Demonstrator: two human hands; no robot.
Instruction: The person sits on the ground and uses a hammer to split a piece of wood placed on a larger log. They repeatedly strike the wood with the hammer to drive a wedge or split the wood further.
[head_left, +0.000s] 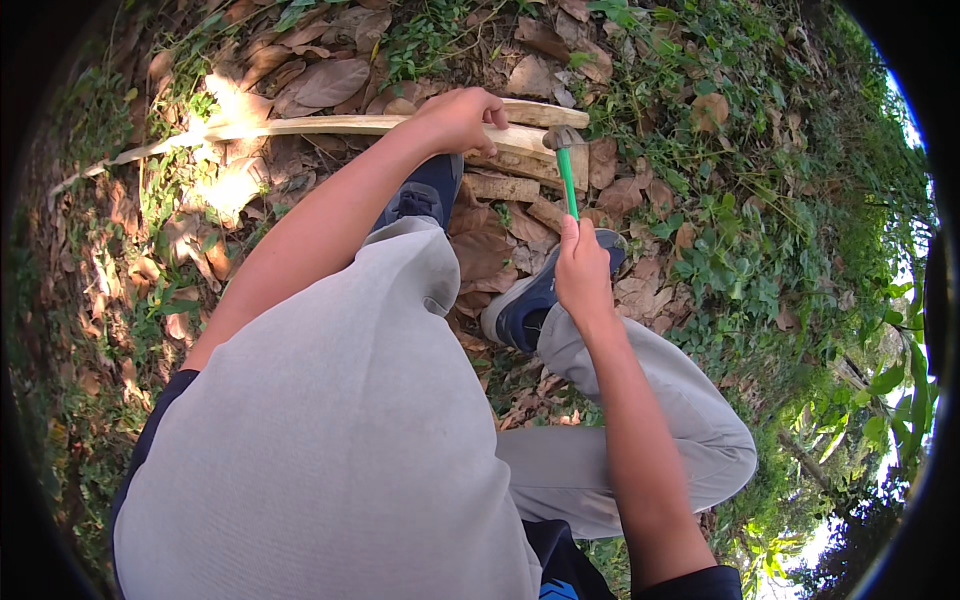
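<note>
My right hand [583, 265] is closed around the green handle of a hammer [568, 180]. The hammer's grey-brown head is at the right end of some pale wood, but whether it touches cannot be made out. My left hand [462, 122] bends over a long, peeled wooden pole [320, 125] that tapers away to the left, its fingers curled down at the wood. Beyond the hand, a shorter wooden strip [545, 113] lies alongside. A thicker wooden block [525, 160] sits just under the pole's right end. My left palm and any small thing in it are hidden.
Smaller wood pieces [500, 187] lie on dry brown leaves [480, 250] between my blue shoes [530, 305]. My bent legs in grey trousers [330, 420] fill the near middle. Green plants [750, 200] grow to the right and far side.
</note>
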